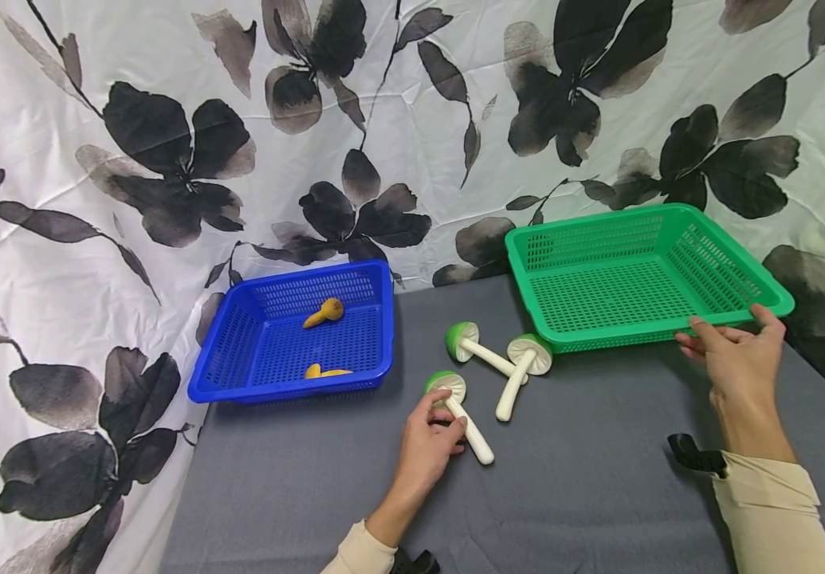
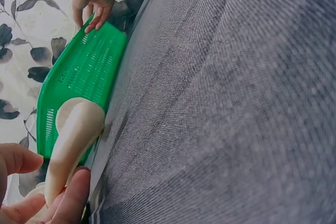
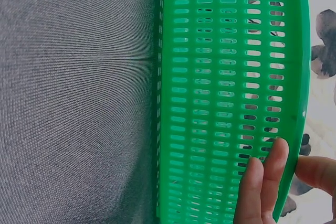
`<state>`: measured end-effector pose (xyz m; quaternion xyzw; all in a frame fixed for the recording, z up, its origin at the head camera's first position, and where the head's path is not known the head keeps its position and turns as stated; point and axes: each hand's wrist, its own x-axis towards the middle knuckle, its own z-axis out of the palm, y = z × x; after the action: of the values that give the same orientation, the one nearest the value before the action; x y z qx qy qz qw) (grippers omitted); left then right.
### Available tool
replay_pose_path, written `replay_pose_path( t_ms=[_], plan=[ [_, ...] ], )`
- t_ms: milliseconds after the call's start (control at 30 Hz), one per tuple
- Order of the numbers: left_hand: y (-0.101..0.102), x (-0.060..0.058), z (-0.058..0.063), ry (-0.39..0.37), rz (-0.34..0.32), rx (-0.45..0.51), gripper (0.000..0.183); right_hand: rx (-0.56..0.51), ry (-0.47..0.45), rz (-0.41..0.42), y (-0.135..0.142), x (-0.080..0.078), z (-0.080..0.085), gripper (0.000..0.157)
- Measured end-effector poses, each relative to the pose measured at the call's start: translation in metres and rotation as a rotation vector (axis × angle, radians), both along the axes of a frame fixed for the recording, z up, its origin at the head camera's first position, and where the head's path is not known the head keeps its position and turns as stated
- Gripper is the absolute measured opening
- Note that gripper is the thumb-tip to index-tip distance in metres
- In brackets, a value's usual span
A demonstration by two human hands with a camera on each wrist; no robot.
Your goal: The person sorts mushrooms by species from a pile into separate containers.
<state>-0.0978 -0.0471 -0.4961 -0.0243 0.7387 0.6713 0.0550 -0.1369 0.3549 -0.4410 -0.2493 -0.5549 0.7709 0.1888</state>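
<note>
Blue basket: at our far left we see the blue basket (image 1: 286, 335) on the grey cloth (image 1: 584, 486), and we judge its share of the work done, or at least begun
Yellow pieces: the upper yellow piece (image 1: 331, 309) lies on the basket's floor, the lower yellow piece (image 1: 316, 371) near its front wall, both out of our hands
Left hand: our left hand (image 1: 425, 448) has thumb and fingers curled about a stalk; how firmly it grips, we cannot tell
Near mushroom: the near mushroom (image 1: 477, 443) lies between those fingers, its green cap just beyond them, its stalk end slanting out past the thumb towards us; it is in neither basket, so we count this piece as under way
Far mushrooms: the left far mushroom (image 1: 489, 356) and the right far mushroom (image 1: 518, 381) lie with stalks crossed, beyond our left hand and untouched; we judge both left to do
Green basket: the green basket (image 1: 599, 299) stands just beside the right far mushroom's cap, and none of the three mushrooms is inside
Right hand: our right hand (image 1: 745, 359) grips the green basket's near rim at its right end, thumb against fingers
</note>
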Motion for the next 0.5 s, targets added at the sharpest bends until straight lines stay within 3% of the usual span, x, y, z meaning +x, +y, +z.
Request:
replay_pose_path(
  t_ms=[200, 500],
  plan=[
    [-0.0017, -0.0005, 0.0003, -0.005, 0.031, 0.036, 0.049, 0.005, -0.001, -0.005, -0.0001, -0.0003, -0.0005, 0.098],
    [-0.0043, -0.0013, 0.0014, 0.001, 0.012, 0.097, 0.05, -0.022, 0.01, -0.013, -0.0002, -0.0003, 0.0002, 0.099]
  ],
)
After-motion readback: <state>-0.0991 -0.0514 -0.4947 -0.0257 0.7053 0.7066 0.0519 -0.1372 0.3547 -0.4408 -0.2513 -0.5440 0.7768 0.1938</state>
